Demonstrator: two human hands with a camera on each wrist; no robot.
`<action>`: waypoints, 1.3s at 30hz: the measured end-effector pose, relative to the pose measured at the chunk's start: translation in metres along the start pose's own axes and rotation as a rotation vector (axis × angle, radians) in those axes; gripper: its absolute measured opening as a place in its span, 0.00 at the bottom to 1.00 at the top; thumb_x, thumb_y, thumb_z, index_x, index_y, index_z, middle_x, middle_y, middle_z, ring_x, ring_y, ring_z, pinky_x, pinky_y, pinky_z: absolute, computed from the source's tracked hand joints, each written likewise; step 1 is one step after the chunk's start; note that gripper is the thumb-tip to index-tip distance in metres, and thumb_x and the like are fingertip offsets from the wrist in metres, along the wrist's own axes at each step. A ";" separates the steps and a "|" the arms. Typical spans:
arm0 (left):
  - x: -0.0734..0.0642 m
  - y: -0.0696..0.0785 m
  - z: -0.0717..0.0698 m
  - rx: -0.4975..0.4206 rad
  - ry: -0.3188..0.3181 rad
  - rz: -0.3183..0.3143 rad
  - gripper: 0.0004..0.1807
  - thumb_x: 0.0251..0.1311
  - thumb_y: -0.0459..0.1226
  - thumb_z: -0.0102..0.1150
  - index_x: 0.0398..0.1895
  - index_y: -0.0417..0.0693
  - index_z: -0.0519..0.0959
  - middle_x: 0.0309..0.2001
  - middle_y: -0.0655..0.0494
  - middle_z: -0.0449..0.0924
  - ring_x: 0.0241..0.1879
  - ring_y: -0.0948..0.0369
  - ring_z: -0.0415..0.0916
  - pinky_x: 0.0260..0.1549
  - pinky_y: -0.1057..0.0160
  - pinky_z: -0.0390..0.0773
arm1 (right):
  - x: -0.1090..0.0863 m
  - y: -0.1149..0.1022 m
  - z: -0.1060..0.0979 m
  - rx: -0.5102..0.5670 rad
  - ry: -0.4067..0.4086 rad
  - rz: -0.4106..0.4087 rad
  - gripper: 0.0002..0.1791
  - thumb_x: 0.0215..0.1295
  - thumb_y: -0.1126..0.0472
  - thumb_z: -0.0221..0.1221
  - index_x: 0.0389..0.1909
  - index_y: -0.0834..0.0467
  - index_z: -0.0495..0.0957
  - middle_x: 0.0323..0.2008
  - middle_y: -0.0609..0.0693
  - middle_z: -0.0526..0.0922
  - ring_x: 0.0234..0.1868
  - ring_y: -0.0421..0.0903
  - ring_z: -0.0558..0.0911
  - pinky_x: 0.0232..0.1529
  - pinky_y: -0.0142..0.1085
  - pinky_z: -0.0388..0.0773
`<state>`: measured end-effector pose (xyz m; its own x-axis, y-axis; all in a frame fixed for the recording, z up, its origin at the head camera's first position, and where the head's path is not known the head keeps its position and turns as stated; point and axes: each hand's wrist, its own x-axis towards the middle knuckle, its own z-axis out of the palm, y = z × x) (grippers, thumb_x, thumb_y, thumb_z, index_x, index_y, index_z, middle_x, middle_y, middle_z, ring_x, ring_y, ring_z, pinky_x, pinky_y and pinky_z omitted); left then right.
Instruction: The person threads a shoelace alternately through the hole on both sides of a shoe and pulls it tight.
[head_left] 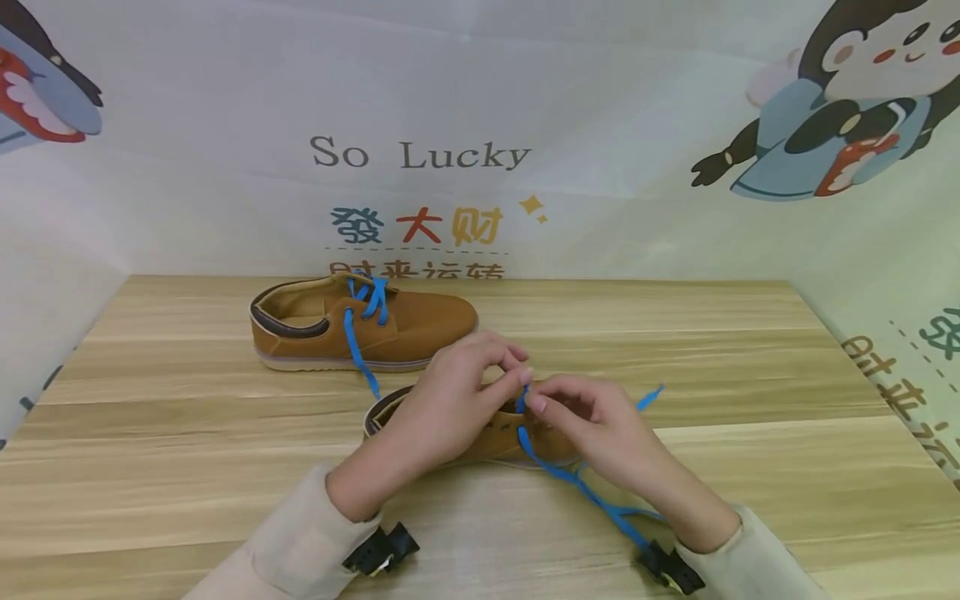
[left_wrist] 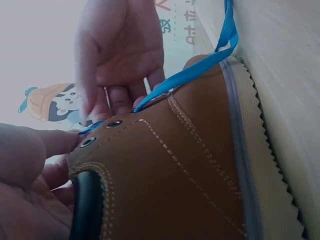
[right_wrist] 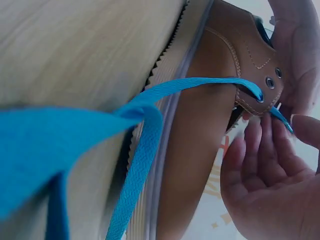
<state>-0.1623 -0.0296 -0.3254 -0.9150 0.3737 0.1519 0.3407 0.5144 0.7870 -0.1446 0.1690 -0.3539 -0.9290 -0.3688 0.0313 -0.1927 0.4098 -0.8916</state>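
Observation:
In the head view, a brown shoe lies on its sole in front of me, partly covered by both hands. A blue shoelace enters one of its front eyelets, and a short end comes up inside the opening. My left hand reaches over the shoe and pinches that short lace end at its fingertips. From the right, my right hand holds the same lace end at the thumb, its other fingers loosely bent. Two bare metal eyelets show behind the threaded one.
A second brown shoe with a blue lace stands behind, toe to the right. Another lace tip sticks out past my right hand. Wood-grain tabletop surrounds the shoes, and a printed white cloth hangs behind.

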 end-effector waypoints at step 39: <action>0.018 -0.027 -0.001 0.292 -0.142 0.036 0.12 0.76 0.41 0.51 0.40 0.50 0.85 0.30 0.59 0.83 0.28 0.63 0.74 0.36 0.60 0.77 | 0.019 0.012 0.007 0.144 -0.034 0.225 0.14 0.72 0.64 0.58 0.47 0.71 0.83 0.36 0.52 0.89 0.33 0.38 0.85 0.40 0.32 0.84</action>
<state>-0.1877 -0.0376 -0.3434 -0.8688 0.4893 0.0755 0.4390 0.6908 0.5745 -0.1628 0.1611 -0.3667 -0.9318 -0.3103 -0.1881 0.0669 0.3625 -0.9296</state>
